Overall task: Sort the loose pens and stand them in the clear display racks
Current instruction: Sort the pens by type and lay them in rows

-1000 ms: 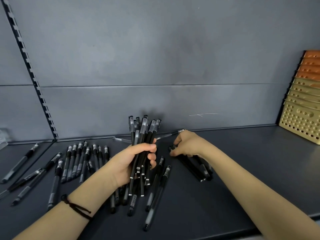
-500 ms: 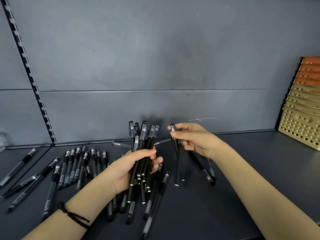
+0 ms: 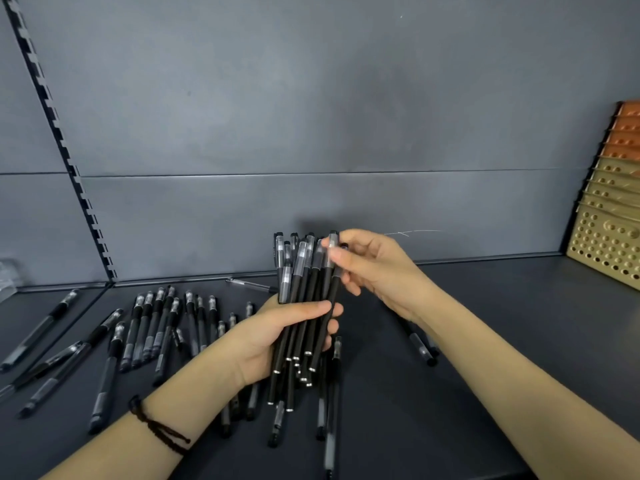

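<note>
Grey back wall (image 3: 311,116) behind dark shelf (image 3: 502,323). Perforated gold and orange panels (image 3: 609,244) lean stacked at far right. Loose pens (image 3: 149,327) lie scattered across left part of shelf, more under bundle, a few by right forearm. Bundle of pens (image 3: 304,289) upright above shelf centre, caps up. Left hand (image 3: 273,337) wraps bundle, fingers curled round its middle. Right hand (image 3: 374,271) pinches cap end of single pen (image 3: 330,296) at bundle's right edge. Dark cord bracelet (image 3: 159,429) on left wrist.

Pens (image 3: 149,327) lie left on the shelf (image 3: 502,341); a bundle (image 3: 304,299) stands centre, above others; racks (image 3: 609,244) far right.
</note>
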`<state>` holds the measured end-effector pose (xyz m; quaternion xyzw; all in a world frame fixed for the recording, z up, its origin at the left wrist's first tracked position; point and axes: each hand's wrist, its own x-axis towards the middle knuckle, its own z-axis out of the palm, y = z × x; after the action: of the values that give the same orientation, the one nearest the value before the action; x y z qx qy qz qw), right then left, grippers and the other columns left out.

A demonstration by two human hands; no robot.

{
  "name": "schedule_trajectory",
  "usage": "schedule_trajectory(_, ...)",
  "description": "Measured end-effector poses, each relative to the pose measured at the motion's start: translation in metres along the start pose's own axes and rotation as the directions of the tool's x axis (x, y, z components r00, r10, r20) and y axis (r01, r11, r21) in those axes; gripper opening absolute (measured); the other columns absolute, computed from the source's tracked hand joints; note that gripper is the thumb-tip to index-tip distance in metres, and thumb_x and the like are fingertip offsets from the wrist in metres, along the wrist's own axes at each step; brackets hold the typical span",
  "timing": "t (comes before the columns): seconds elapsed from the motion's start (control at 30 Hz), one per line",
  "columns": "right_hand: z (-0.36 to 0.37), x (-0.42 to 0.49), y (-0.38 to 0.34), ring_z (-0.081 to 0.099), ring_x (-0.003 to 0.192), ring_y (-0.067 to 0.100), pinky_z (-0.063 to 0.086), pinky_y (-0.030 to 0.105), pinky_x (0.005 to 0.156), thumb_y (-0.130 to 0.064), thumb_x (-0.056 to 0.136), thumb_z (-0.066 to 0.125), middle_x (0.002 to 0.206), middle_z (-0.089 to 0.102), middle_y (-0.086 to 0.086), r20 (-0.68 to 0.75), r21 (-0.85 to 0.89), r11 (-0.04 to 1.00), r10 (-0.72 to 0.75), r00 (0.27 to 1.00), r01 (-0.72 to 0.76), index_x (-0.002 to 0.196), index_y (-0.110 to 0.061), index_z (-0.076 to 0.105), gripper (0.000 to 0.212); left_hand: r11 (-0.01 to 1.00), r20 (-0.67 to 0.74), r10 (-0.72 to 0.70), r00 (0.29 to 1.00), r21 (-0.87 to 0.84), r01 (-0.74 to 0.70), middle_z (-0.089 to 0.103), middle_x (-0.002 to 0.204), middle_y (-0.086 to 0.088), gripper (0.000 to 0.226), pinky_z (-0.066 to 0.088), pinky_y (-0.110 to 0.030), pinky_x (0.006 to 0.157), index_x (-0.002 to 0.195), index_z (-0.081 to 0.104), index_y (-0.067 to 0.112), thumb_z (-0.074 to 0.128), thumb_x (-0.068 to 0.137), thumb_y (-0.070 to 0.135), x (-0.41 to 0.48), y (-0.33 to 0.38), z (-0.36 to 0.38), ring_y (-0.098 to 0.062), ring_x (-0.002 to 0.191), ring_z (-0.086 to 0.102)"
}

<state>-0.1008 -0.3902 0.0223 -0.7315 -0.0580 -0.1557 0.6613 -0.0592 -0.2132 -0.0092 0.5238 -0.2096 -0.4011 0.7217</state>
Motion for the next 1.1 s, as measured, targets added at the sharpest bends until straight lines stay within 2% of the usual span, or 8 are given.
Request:
schedule_trajectory(0.07,-0.013,0.0,-0.008,0.054,0.058,0.012,0.041,0.021,0.045,-0.018,0.093,0.057,0.088,0.062,0.004,-0.029,-0.008,1.0,0.011,1.0,-0.011,0.117,-0.013,0.06,0.024,0.999,-0.047,0.037,0.998,0.004,-0.037,0.067,0.077,-0.009,0.012,0.055,-0.028,0.058,0.085,0.076,0.008,0.078,0.074,0.013,0.0,-0.002,-0.003,-0.019,0.067,0.065)
schedule_trajectory(0.13,-0.036,-0.001,-0.013,0.054,0.057,0.009,0.038,0.018,0.045,-0.022,0.091,0.063,0.092,0.065,0.002,-0.166,-0.225,0.973,0.018,0.986,-0.056,0.107,-0.018,0.063,0.017,0.998,-0.088,0.062,0.994,-0.014,-0.063,0.065,0.076,-0.007,0.024,0.054,-0.029,0.057,0.09,0.07,0.008,0.079,0.07,0.016,0.001,-0.002,-0.005,-0.021,0.068,0.063)
schedule_trajectory(0.27,-0.071,-0.001,0.003,0.056,0.067,0.007,0.041,0.016,0.057,-0.032,0.081,0.075,0.081,0.066,-0.005,-0.322,-0.686,0.651,0.13,0.938,-0.326,0.082,-0.02,0.069,0.014,0.995,-0.099,0.064,0.993,-0.07,-0.071,0.059,0.07,-0.004,0.035,0.052,-0.03,0.056,0.096,0.06,0.01,0.078,0.067,0.016,0.0,0.003,-0.006,-0.021,0.064,0.06)
schedule_trajectory(0.47,-0.063,0.005,0.026,0.061,0.091,0.014,0.052,0.036,0.088,-0.043,0.074,0.078,0.091,0.062,-0.009,-0.246,-0.869,0.332,0.351,0.903,-0.366,0.094,-0.027,0.065,0.028,0.997,-0.073,-0.016,0.997,-0.081,0.01,0.06,0.068,-0.004,0.03,0.05,-0.024,0.047,0.088,0.066,0.009,0.081,0.063,0.017,-0.001,0.003,-0.008,-0.017,0.057,0.059)
schedule_trajectory(0.6,-0.063,0.002,0.033,0.059,0.089,0.017,0.053,0.035,0.083,-0.024,0.078,0.072,0.102,0.059,-0.003,-0.231,-0.854,0.365,0.371,0.899,-0.37,0.117,-0.029,0.056,0.043,0.995,-0.078,-0.026,0.997,-0.096,0.018,0.061,0.07,-0.003,0.018,0.049,-0.022,0.045,0.08,0.073,0.011,0.08,0.066,0.019,0.0,0.002,-0.009,-0.016,0.056,0.059)
schedule_trajectory(0.73,-0.059,0.002,0.029,0.046,0.059,0.011,0.034,0.021,0.048,-0.01,0.083,0.06,0.078,0.054,-0.001,-0.225,-0.628,0.655,0.362,0.904,-0.419,0.115,-0.022,0.059,0.034,0.982,-0.145,0.02,0.989,-0.181,-0.046,0.061,0.07,-0.003,0.01,0.051,-0.022,0.049,0.079,0.073,0.011,0.072,0.072,0.017,0.002,0.005,-0.01,-0.015,0.056,0.06)
schedule_trajectory(0.87,-0.055,0.006,0.019,0.042,0.046,0.007,0.028,0.019,0.041,0.0,0.09,0.052,0.068,0.057,0.004,-0.232,-0.186,0.915,0.314,0.921,-0.359,0.097,-0.008,0.065,0.017,0.922,-0.251,0.102,0.963,-0.34,-0.186,0.061,0.068,-0.002,0.011,0.053,-0.02,0.052,0.081,0.068,0.009,0.069,0.071,0.014,0.006,0.012,-0.016,-0.014,0.054,0.059)
schedule_trajectory(1.1,-0.047,0.007,0.011,0.064,0.054,0.015,0.052,0.022,0.049,-0.001,0.091,0.05,0.069,0.057,0.011,-0.296,0.499,0.842,0.389,0.872,-0.206,0.076,-0.008,0.049,0.017,0.934,-0.322,0.09,0.942,-0.3,-0.192,0.068,0.073,-0.003,0.002,0.056,-0.025,0.065,0.064,0.075,0.015,0.076,0.066,0.013,0.009,0.011,-0.024,-0.015,0.062,0.066)
